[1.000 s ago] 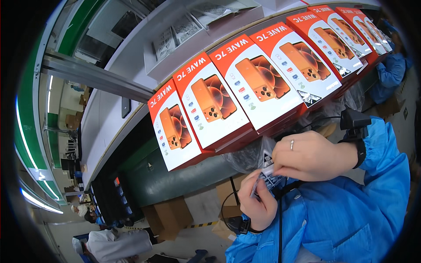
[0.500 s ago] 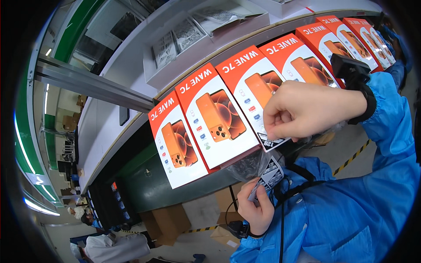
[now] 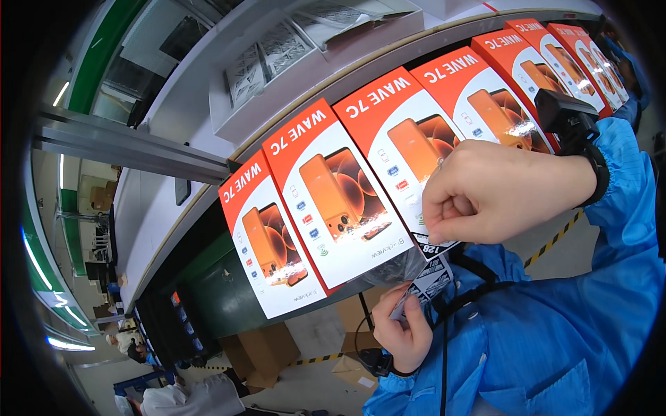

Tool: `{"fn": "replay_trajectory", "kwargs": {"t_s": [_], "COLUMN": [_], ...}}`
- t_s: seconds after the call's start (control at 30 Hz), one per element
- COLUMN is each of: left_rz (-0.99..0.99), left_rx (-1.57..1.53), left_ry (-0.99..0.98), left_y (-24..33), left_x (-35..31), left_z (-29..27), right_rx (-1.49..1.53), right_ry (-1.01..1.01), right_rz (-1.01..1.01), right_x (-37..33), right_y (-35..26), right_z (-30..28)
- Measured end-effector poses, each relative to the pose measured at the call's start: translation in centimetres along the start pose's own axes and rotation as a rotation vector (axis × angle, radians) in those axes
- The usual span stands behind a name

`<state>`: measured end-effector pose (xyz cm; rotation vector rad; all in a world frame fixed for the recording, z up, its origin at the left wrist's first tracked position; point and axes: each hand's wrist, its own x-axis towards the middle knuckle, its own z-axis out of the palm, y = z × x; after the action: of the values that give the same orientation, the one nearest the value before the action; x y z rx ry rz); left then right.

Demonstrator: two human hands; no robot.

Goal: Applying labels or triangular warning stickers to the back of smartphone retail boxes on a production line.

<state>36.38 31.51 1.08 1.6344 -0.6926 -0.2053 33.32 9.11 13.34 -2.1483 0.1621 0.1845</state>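
Observation:
A row of red-and-white phone boxes (image 3: 340, 201), printed with an orange phone, lies side by side and overlapping in front of me. My right hand (image 3: 506, 191) rests over the near corner of the third phone box (image 3: 378, 121) from the left. Its fingers are curled and pressed together on a black-and-white label (image 3: 431, 249) at that corner; the fingers partly cover it. Below, my left hand (image 3: 404, 331) pinches a strip of similar labels (image 3: 433, 277) between thumb and fingers. The strip's upper end reaches up close to the box corner.
A dark green conveyor belt (image 3: 218, 284) runs under the boxes. Behind them, a pale shelf (image 3: 166, 156) carries an open white tray (image 3: 225, 125) of packaged items. A metal post (image 3: 132, 142) juts in from the left. Cardboard cartons (image 3: 260, 350) and a white-coated person (image 3: 187, 399) are lower left.
The near-left boxes appear slightly lower and further left in view. My right hand stays curled at the same box corner; the left hand keeps its hold on the label strip.

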Motion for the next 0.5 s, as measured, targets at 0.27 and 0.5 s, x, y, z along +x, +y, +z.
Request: {"fn": "replay_trajectory", "kwargs": {"t_s": [0.27,0.5], "left_rz": [-0.010,0.117], "left_rx": [-0.016,-0.136], "left_ry": [-0.018,0.093], "left_y": [-0.2,0.3], "left_x": [0.0,-0.4], "left_z": [0.1,-0.3], "right_rx": [-0.053,-0.284], "right_ry": [0.000,0.210], "right_rz": [0.008,-0.170], "right_x": [0.0,-1.4], "right_y": [0.3,-0.1], "right_z": [0.3,1.2]}}
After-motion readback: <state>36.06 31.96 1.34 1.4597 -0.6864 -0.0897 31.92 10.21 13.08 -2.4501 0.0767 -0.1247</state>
